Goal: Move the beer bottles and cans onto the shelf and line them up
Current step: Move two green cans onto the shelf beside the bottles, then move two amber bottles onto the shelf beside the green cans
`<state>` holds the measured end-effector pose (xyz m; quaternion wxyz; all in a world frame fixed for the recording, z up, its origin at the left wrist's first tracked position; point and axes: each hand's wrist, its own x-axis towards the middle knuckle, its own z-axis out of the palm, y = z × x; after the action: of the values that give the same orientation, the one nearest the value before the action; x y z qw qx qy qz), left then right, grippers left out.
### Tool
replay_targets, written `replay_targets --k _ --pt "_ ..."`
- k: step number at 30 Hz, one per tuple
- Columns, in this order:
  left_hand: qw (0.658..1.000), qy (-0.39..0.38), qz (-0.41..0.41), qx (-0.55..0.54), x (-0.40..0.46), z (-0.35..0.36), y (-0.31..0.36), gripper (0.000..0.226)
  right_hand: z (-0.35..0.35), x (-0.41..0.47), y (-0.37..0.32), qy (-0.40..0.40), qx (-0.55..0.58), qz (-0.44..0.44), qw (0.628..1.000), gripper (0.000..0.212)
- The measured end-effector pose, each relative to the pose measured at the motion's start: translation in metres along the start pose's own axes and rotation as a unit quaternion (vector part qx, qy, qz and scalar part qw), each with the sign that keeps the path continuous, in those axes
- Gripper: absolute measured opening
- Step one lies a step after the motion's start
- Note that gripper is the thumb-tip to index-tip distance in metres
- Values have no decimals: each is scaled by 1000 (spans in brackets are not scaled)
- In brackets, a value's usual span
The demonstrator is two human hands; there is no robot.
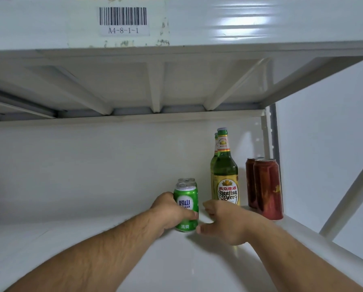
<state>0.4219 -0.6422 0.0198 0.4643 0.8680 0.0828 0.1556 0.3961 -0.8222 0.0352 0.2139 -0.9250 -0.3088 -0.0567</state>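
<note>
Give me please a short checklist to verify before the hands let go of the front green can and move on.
1. Front green can stands upright on the shelf: ok.
2. Left hand grips that can: ok.
3. Right hand is free, open beside the can: ok.
4. Front can is in line with the second green can behind it: ok, only its top shows.
5. Green bottles and red cans stand upright in their own rows to the right: ok.
6. Equal gaps between the rows: cannot tell, the right hand hides the gap at the shelf.
</note>
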Motion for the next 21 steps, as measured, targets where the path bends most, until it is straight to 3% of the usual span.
replay_targets --k 12,15,16,19,21 --pt "1000 5 24 16 5 5 -6 54 -4 -8 -10 -10 10 -7 1000 37" --pt "999 -20 22 31 5 2 -8 55 -5 -10 -13 -20 16 -18 1000 14" --pt "998 -30 17 46 4 -1 -7 60 -7 -11 -14 -26 16 -19 999 5" --pt "990 -39 -2 132 -8 -16 -4 95 -10 -12 -18 -37 1 -3 999 10" --pt "977 -30 12 210 -19 -29 -4 105 -11 -13 -20 -44 -18 16 999 23"
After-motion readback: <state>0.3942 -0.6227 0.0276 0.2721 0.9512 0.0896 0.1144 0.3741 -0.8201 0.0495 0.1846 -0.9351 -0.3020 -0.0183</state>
